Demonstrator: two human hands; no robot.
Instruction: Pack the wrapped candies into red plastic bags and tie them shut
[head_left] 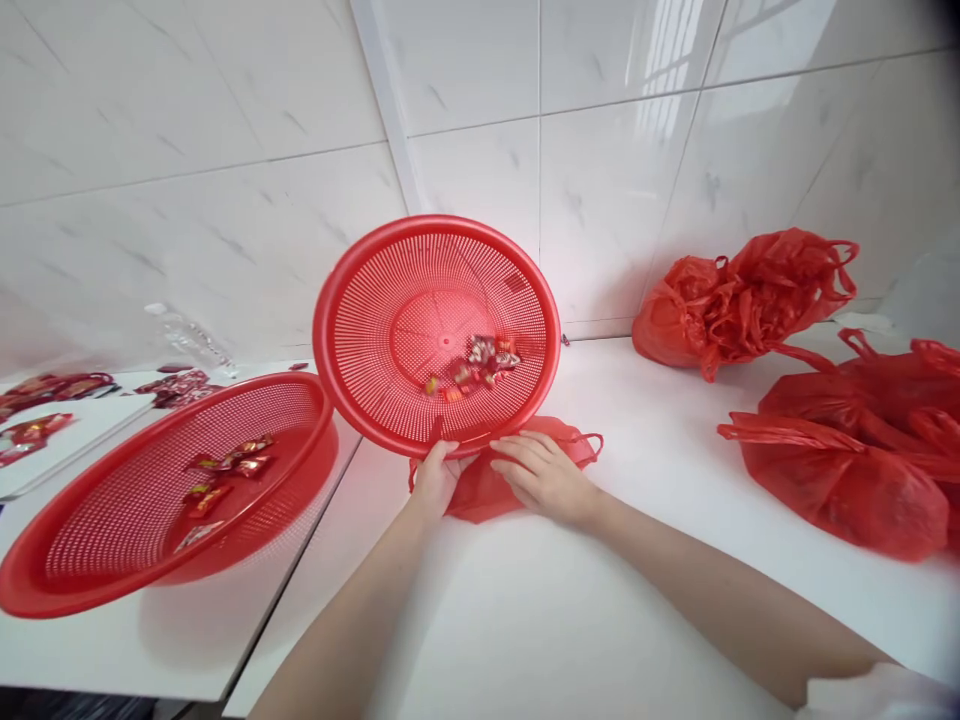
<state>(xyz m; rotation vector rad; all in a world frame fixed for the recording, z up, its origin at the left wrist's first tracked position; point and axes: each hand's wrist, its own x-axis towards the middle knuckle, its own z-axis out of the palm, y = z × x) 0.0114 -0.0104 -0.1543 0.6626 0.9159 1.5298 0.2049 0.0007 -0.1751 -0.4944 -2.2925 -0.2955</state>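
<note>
Where my forearms reach out over the white desk (600, 620), the left hand (435, 478) has its fingers pinching the lower rim of a round red perforated plastic basket (375, 330). Just beside it, the right hand (544, 478) lies with fingers spread flat on a thin red plastic bag (480, 495), crumpled on the desk under that rim. The basket stands tilted up on its low edge, open face towards me, with a small cluster of wrapped sweets (480, 365) low in the mesh. I judge this the tipping stage; it calls for a firm rim grip and the bag pinned flat. I cannot tell whether the bag's mouth is open. To the left sits a second red mesh basket (112, 520); far right, heaped red plastic bags (742, 295) lie against the white tiled wall (600, 150).
</note>
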